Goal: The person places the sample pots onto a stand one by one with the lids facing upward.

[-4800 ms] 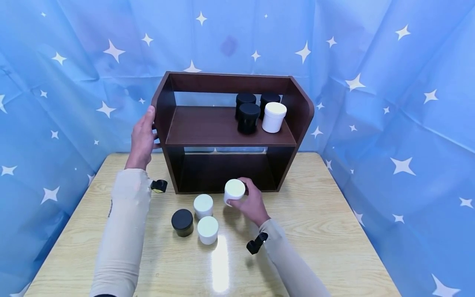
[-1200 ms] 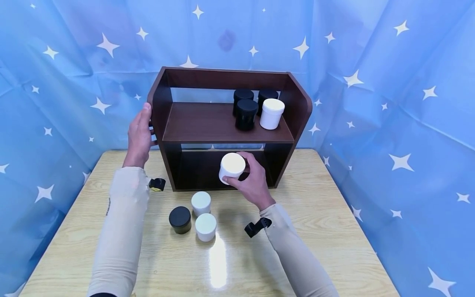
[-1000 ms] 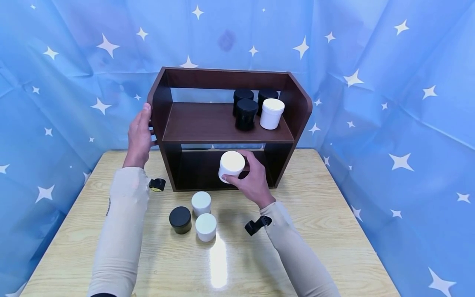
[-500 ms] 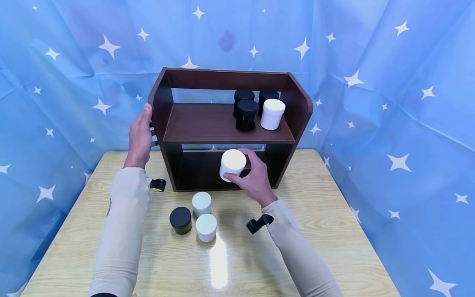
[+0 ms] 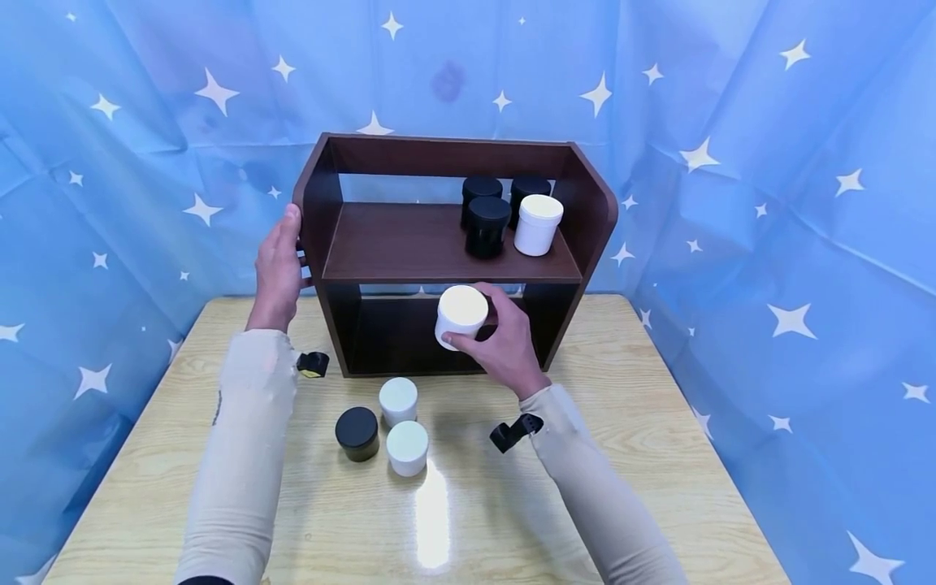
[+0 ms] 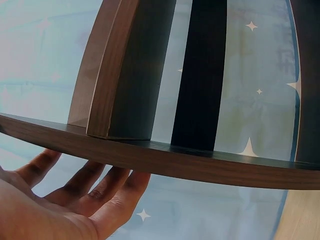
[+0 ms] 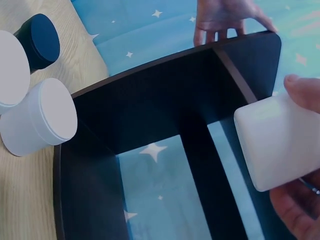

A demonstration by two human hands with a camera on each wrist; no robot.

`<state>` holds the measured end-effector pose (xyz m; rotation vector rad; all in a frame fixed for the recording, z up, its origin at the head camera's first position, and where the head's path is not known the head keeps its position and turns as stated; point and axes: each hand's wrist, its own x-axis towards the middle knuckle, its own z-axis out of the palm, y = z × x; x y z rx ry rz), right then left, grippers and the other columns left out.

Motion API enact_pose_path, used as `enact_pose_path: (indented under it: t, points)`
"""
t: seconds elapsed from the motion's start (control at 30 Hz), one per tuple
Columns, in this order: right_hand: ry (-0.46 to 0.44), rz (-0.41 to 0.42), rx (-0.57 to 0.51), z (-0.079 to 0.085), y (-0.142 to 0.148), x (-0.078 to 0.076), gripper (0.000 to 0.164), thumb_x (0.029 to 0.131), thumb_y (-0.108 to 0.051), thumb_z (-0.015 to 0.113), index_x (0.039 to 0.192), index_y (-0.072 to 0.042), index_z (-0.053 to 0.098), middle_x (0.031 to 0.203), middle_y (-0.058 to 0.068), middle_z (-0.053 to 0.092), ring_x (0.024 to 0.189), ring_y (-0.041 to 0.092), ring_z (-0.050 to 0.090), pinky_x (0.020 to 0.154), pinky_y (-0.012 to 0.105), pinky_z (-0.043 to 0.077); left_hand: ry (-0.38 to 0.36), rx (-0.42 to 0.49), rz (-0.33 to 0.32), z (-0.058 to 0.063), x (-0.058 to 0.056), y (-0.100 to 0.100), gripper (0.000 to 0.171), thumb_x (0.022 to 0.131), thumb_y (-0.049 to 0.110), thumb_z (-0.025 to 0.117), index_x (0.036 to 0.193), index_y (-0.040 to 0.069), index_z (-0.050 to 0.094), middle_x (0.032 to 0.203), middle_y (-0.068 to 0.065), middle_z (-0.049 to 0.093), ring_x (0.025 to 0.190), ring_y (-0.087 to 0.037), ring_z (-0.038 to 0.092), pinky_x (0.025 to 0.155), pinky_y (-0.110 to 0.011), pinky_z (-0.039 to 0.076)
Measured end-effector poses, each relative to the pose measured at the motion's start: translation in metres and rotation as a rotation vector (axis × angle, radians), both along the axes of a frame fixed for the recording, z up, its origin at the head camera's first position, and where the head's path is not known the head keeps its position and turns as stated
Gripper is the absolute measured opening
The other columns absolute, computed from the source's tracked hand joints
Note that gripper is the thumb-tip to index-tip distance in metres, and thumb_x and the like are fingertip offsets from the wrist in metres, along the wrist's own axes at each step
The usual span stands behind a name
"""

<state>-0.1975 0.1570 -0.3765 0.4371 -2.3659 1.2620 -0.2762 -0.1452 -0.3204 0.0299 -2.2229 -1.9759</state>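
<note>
My right hand (image 5: 504, 341) grips a white lidded jar (image 5: 459, 318) between thumb and fingers. The jar is held in the air before the lower opening of a dark brown two-tier shelf (image 5: 398, 241). In the right wrist view, the jar (image 7: 280, 142) shows its smooth white side, with the thumb and fingers at its edges. Against the outer left panel of the shelf rests my left hand (image 5: 278, 268). The left wrist view shows that hand (image 6: 65, 210) with its fingertips touching the panel's outer face, extended rather than wrapped around it.
On the upper tier's right side stand a white jar (image 5: 538, 226) and several black jars (image 5: 487, 229). A black jar (image 5: 357, 435) and two white jars, one behind (image 5: 398, 402) and one in front (image 5: 407, 448), stand on the wooden table (image 5: 600, 455). A blue star-patterned curtain (image 5: 746, 203) hangs behind.
My right hand has lifted the white jar from near the tabletop to in front of the lower opening; recently it has risen slightly further. My left hand stays at the shelf's side.
</note>
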Motion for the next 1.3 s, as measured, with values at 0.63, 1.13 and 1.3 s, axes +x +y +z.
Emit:
enact_pose_path:
  t: [0.63, 1.13, 1.3]
  points:
    - [0.034, 0.029, 0.018, 0.018, 0.003, -0.013, 0.070, 0.075, -0.023, 0.089, 0.134, -0.009, 0.053, 0.130, 0.008, 0.064, 0.114, 0.022, 0.062, 0.086, 0.040, 0.057, 0.007, -0.003, 0.000, 0.001, 0.002, 0.001, 0.062, 0.098, 0.072, 0.029, 0.145, 0.037, 0.047, 0.150, -0.010, 0.045, 0.131, -0.032, 0.048, 0.108, -0.062, 0.042]
    - [0.072, 0.049, 0.021, 0.035, -0.001, -0.019, 0.070, 0.077, -0.025, 0.088, 0.134, -0.008, 0.052, 0.132, 0.011, 0.063, 0.116, 0.025, 0.062, 0.089, 0.043, 0.058, 0.006, -0.001, 0.017, -0.002, 0.000, 0.000, 0.065, 0.096, 0.075, 0.031, 0.144, 0.036, 0.048, 0.148, -0.009, 0.047, 0.128, -0.031, 0.049, 0.107, -0.061, 0.043]
    - [0.086, 0.043, 0.025, 0.039, -0.001, -0.022, 0.069, 0.077, -0.024, 0.088, 0.134, -0.007, 0.052, 0.132, 0.012, 0.062, 0.116, 0.026, 0.062, 0.091, 0.043, 0.058, 0.010, -0.010, 0.008, -0.002, 0.000, 0.000, 0.063, 0.096, 0.075, 0.030, 0.145, 0.037, 0.048, 0.150, -0.009, 0.045, 0.131, -0.031, 0.046, 0.108, -0.062, 0.042]
